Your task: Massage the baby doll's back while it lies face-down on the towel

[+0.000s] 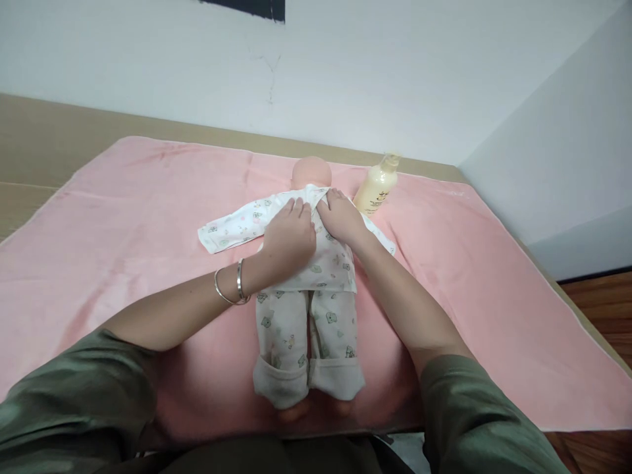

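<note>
A baby doll (312, 172) lies on a pink cloth, its head at the far end. It wears a white printed long-sleeved top (326, 266) and matching trousers (333, 322) with turned-up cuffs. My left hand (291, 238), with two bracelets at the wrist, rests on the chest of the top, its fingers extended and slightly bent. Beside the collar, my right hand (342, 216) lies on the upper chest, fingers stretched and thumb apart, touching the fabric. Parts of the chest are hidden under both hands.
A cream pump bottle (378, 187) leans or lies on the pink cloth (469, 296), right of the doll's head. The cloth covers a wooden surface (29, 151) against a white wall. Wooden flooring (605, 309) shows at the right.
</note>
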Available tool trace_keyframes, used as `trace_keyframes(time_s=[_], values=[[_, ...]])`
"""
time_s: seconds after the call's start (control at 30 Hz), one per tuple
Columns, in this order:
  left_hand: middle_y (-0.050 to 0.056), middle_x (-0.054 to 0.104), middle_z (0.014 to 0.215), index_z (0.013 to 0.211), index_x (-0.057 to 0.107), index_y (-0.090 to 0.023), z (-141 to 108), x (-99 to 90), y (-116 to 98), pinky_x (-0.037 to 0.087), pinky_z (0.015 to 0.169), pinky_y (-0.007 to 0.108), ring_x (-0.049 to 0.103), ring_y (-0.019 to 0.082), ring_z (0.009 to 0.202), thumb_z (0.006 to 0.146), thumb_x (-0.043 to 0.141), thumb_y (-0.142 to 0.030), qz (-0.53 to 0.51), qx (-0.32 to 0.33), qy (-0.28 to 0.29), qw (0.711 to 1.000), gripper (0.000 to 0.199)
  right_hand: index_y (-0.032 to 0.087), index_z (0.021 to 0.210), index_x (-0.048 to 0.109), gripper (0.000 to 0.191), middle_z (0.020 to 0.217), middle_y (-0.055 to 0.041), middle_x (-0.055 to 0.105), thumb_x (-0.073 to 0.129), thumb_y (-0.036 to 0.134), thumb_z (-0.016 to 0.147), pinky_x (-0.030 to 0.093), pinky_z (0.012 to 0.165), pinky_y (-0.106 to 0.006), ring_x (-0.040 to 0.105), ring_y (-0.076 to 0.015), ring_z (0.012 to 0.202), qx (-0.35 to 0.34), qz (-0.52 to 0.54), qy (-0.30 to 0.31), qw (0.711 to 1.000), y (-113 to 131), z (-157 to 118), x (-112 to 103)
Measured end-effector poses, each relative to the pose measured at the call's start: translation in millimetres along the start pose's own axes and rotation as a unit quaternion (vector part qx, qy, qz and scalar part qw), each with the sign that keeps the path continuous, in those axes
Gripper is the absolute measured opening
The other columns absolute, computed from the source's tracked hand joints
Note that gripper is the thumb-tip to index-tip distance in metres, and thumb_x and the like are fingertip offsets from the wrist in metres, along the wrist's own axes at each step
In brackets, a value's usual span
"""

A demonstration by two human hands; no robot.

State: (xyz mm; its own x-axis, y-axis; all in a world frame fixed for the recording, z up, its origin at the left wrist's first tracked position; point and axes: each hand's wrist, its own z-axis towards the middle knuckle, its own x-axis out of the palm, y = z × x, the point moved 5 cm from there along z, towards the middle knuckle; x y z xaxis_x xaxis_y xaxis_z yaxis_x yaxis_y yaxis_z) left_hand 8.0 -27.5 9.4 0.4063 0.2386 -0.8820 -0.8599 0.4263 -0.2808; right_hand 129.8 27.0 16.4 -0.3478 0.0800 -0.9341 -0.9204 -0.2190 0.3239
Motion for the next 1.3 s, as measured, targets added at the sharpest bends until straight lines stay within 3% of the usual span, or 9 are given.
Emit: trace_keyframes(time_s=[0.17, 0.27, 0.33, 0.47, 0.7, 0.87, 1.07, 1.17, 1.3], values=[[0.021, 0.047, 0.156, 0.141, 0.051, -0.003, 6.1, 4.9, 9.3, 0.032, 0.127, 0.049, 0.038, 0.031, 0.151, 0.100, 0.032, -0.024, -0.056, -0.044, 0.033, 0.997, 0.050, -0.002, 0.123, 0.063, 0.047, 0.132, -0.0267, 0.063, 0.029, 0.023, 0.102, 0.041, 0.113, -0.047, 0.057, -0.0353, 0.128, -0.044, -0.130, -0.024, 0.990, 15.0, -15.6, 2.5], [0.019, 0.056, 0.147, 0.127, 0.060, -0.009, 22.6, 0.2, 26.9, 0.039, 0.122, 0.050, 0.048, 0.031, 0.143, 0.099, 0.033, -0.028, -0.086, -0.073, 0.032, 0.993, 0.043, 0.009, 0.096, 0.073, 0.042, 0.103, -0.0204, 0.073, 0.032, 0.018, 0.100, 0.044, 0.108, -0.047, 0.064, -0.0334, 0.109, -0.105, -0.187, -0.033, 0.976, 31.5, -33.7, -0.1], [0.017, 0.065, 0.135, 0.114, 0.064, -0.015, 29.6, -4.0, 35.5, 0.046, 0.114, 0.050, 0.057, 0.031, 0.130, 0.098, 0.034, -0.030, -0.095, -0.089, 0.030, 0.991, 0.037, 0.012, 0.086, 0.073, 0.043, 0.092, -0.0186, 0.072, 0.033, 0.020, 0.101, 0.047, 0.104, -0.046, 0.066, -0.0320, 0.100, -0.077, -0.174, -0.032, 0.981, 33.3, -38.0, -4.6], [0.016, 0.069, 0.120, 0.103, 0.064, -0.017, 26.5, -9.0, 36.7, 0.051, 0.105, 0.048, 0.063, 0.031, 0.116, 0.099, 0.031, -0.031, -0.067, -0.106, 0.036, 0.991, 0.036, 0.010, 0.095, 0.073, 0.049, 0.103, -0.0196, 0.071, 0.032, 0.035, 0.104, 0.052, 0.095, -0.043, 0.066, -0.0323, 0.105, 0.002, -0.106, -0.021, 0.994, 24.1, -30.2, -10.0], [0.025, 0.067, 0.110, 0.099, 0.068, -0.007, 3.9, -11.6, 13.2, 0.052, 0.100, 0.052, 0.062, 0.038, 0.116, 0.099, 0.033, -0.033, 0.057, -0.050, 0.026, 0.997, 0.043, 0.007, 0.120, 0.065, 0.047, 0.126, -0.0186, 0.068, 0.034, 0.040, 0.105, 0.042, 0.110, -0.042, 0.059, -0.0289, 0.122, -0.060, -0.011, -0.007, 0.998, 6.1, -4.8, -5.8], [0.023, 0.065, 0.123, 0.110, 0.065, -0.009, 14.9, -8.4, 32.0, 0.050, 0.105, 0.051, 0.059, 0.037, 0.122, 0.101, 0.031, -0.044, 0.016, -0.072, 0.052, 0.996, 0.050, 0.008, 0.102, 0.071, 0.044, 0.109, -0.0202, 0.072, 0.034, 0.033, 0.104, 0.048, 0.101, -0.043, 0.065, -0.0317, 0.108, -0.030, -0.086, -0.042, 0.995, 15.8, -19.6, -5.0], [0.018, 0.069, 0.108, 0.093, 0.064, -0.016, 30.9, -4.1, 48.0, 0.051, 0.099, 0.050, 0.064, 0.033, 0.105, 0.101, 0.028, -0.043, -0.028, -0.071, 0.052, 0.996, 0.045, 0.014, 0.087, 0.072, 0.044, 0.095, -0.0197, 0.072, 0.034, 0.031, 0.102, 0.054, 0.085, -0.043, 0.067, -0.0312, 0.092, -0.004, -0.120, -0.055, 0.991, 29.6, -36.6, -2.4], [0.018, 0.068, 0.106, 0.095, 0.064, -0.014, 27.3, -6.4, 42.8, 0.051, 0.101, 0.048, 0.063, 0.032, 0.106, 0.100, 0.032, -0.040, -0.018, -0.085, 0.049, 0.995, 0.041, 0.011, 0.094, 0.072, 0.045, 0.104, -0.0206, 0.072, 0.033, 0.033, 0.103, 0.052, 0.094, -0.044, 0.066, -0.0324, 0.104, 0.003, -0.094, -0.026, 0.995, 23.2, -28.6, -2.7], [0.018, 0.067, 0.103, 0.095, 0.065, -0.012, 16.2, -11.3, 26.7, 0.052, 0.102, 0.047, 0.063, 0.032, 0.107, 0.099, 0.037, -0.040, -0.011, -0.069, 0.080, 0.994, 0.040, 0.004, 0.121, 0.065, 0.049, 0.133, -0.0227, 0.063, 0.033, 0.038, 0.104, 0.043, 0.111, -0.044, 0.054, -0.0329, 0.130, -0.039, -0.041, -0.004, 0.998, 10.3, -9.8, -3.9]])
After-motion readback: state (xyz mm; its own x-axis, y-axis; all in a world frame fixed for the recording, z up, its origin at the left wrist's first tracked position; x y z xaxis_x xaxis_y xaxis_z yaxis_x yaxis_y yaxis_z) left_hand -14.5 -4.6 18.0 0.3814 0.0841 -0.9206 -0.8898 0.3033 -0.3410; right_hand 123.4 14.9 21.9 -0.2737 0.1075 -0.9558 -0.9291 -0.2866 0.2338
